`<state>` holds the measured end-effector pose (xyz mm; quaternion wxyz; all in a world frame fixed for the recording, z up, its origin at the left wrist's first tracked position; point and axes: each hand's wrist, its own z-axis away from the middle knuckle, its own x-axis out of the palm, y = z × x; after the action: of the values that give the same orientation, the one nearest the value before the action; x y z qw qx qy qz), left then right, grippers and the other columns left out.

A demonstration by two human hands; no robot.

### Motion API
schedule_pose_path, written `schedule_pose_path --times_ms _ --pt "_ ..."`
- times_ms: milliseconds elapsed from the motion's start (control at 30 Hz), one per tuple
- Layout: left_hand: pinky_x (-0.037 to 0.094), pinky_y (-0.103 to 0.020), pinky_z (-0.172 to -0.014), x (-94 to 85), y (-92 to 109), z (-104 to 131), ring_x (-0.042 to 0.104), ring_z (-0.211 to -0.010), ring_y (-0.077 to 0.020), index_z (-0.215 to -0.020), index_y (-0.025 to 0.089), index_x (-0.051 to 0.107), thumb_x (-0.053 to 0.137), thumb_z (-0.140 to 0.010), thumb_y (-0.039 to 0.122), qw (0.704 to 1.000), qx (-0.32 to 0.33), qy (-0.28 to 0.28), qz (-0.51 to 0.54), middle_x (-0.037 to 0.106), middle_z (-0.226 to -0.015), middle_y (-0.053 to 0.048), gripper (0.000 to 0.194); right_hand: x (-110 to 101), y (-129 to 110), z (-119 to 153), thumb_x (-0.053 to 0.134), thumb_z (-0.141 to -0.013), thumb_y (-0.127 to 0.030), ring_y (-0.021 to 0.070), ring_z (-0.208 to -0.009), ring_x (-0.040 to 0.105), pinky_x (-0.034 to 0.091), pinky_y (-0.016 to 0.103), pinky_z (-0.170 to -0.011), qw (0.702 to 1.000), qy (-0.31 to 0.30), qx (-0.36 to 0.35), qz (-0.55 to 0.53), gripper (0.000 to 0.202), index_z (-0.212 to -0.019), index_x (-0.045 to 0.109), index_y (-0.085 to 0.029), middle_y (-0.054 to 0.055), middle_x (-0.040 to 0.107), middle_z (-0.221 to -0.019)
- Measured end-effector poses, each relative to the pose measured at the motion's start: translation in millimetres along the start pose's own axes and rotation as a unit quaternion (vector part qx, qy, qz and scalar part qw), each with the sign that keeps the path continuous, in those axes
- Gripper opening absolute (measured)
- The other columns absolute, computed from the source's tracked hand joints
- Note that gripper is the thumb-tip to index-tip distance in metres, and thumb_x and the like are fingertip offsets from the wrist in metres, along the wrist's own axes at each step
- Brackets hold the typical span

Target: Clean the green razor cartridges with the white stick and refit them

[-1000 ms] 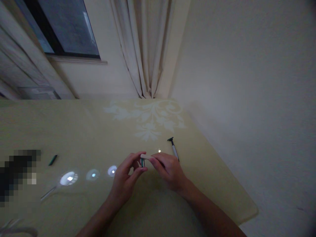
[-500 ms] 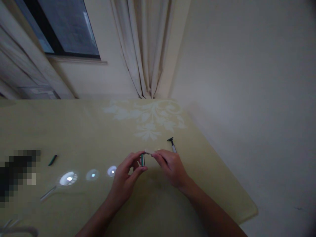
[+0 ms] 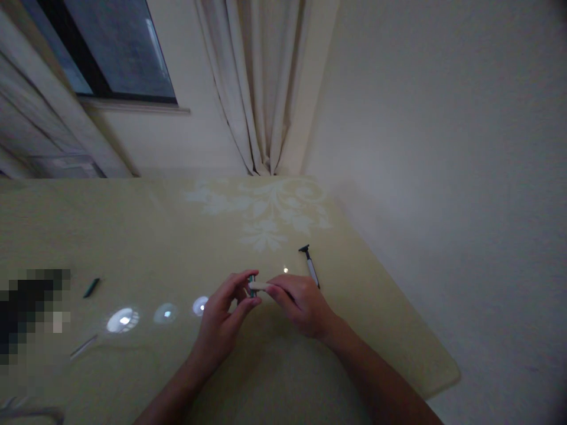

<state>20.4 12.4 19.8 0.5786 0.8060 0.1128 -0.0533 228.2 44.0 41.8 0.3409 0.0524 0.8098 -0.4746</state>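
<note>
My left hand (image 3: pixel 221 313) pinches a small green-and-dark razor cartridge (image 3: pixel 252 278) upright between thumb and fingertips. My right hand (image 3: pixel 303 304) is closed around a thin pale tool (image 3: pixel 260 286), whose flat end lies across the middle of the cartridge. Most of that tool is covered by my fingers, so its kind cannot be told. Just beyond my right hand, a razor (image 3: pixel 312 268) with a grey handle and dark T-shaped head rests on the table.
A small dark green piece (image 3: pixel 91 288) lies on the yellowish tabletop (image 3: pixel 168 236) at the left. Nearby is a thin light-coloured rod (image 3: pixel 83 346). A blurred-out dark patch (image 3: pixel 26 307) covers the left edge. A wall (image 3: pixel 443 177) borders the table's right side.
My right hand has shifted slightly left and down, bringing the pale tool's end from the cartridge's top to its middle. My left hand still holds the cartridge.
</note>
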Motion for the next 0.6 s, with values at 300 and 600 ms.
schedule_pose_path --times_ms 300,600 --pt "0.052 -0.027 -0.070 -1.4 -1.1 -0.8 0.063 -0.071 -0.0160 -0.124 0.026 0.076 0.076 -0.090 0.029 1.000 0.001 0.001 -0.002 0.065 -0.081 0.003 0.034 1.4 4.2 0.2 0.042 -0.114 -0.050 0.0160 -0.069 0.058 0.040 0.028 -0.067 0.999 -0.022 -0.014 -0.030 0.051 -0.088 0.072 -0.018 0.003 0.067 -0.076" --pt "0.053 -0.027 -0.071 -1.9 -4.5 -3.7 0.063 -0.072 -0.0162 -0.123 0.025 0.077 0.076 -0.090 0.030 1.000 0.008 0.000 0.006 0.065 -0.081 0.002 0.034 1.4 6.0 -2.7 0.045 -0.112 -0.052 0.0150 -0.065 0.055 0.037 0.028 -0.064 0.999 -0.017 -0.023 -0.041 0.052 -0.086 0.073 -0.017 0.002 0.064 -0.072"
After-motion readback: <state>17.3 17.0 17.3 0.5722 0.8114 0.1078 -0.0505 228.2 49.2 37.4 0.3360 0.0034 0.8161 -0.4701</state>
